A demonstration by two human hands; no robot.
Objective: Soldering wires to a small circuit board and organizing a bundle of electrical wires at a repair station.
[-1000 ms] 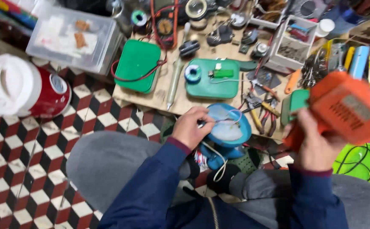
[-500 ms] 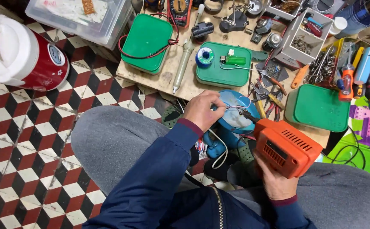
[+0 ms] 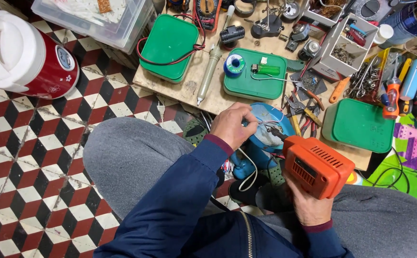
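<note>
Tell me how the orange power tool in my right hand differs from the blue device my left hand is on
The orange power tool is boxy with vent slots and gripped off the floor by the right hand. The blue device is rounded, lies opened with loose wires showing, and rests low between the knees under the left hand. Both are plastic-bodied, and the tool's tip points into the device.

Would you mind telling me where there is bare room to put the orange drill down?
The checkered floor between the red and white jug and the person's knee is bare. A narrow strip of wooden board lies free between the two green boxes, beside the soldering iron. Around the blue device and pliers, everything is crowded.
</note>
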